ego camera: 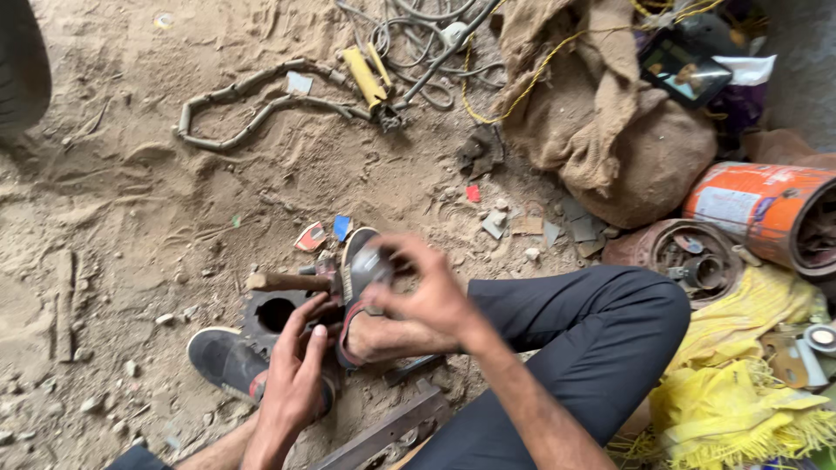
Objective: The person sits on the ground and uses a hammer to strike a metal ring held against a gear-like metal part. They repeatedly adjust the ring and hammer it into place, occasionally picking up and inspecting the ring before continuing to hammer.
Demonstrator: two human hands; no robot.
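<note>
While the person sits on the sandy ground (148, 200) with both shoes planted, the right hand (418, 300) curls around a small greyish metal part (370, 264) near the middle of the view, its grip closed about the piece with fingers wrapped over the top (motion blur hides the exact finger placement). The left hand (292, 383), at about seven o'clock from the part, reaches up with fingers loosely extended toward a dark metal block (274, 313) with a round hole; whether its grip has hold of anything I cannot tell. A wooden-handled hammer (287, 281) lies just beside the block, at nine o'clock from the part.

Judging by its look, the part is rigid, dense for its size and probably gritty with dust, so it should not slip easily; holding it round its body, as the right hand does, seems the surest place.

At one o'clock lies a heap of burlap sacking (610, 130), at three o'clock an orange can (758, 209) on its side, and at eleven o'clock a yellow-handled tool (366, 78) among cables.
</note>
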